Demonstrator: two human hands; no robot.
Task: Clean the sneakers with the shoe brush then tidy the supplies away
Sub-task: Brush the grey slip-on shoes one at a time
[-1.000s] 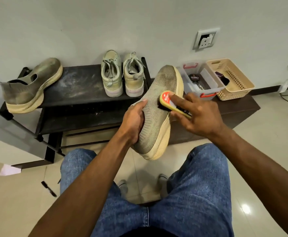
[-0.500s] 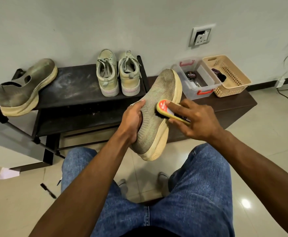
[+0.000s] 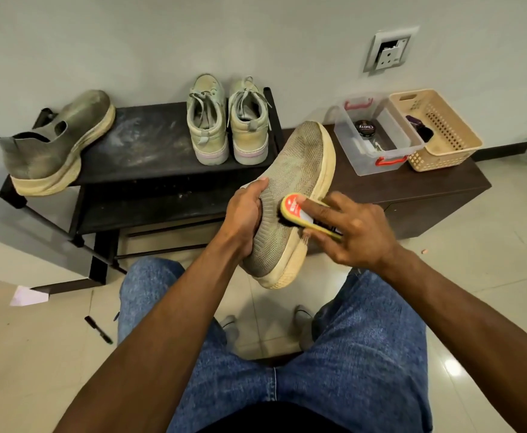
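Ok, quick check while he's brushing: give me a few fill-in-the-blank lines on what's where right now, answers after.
1. The left hand holds the knit sneaker while the right hand works the ____ against it.
2. The round polish tin sits in the ____ plastic box.
3. The laced pair stands on the shoe rack with heels facing the ____.

Answers: brush; clear; camera
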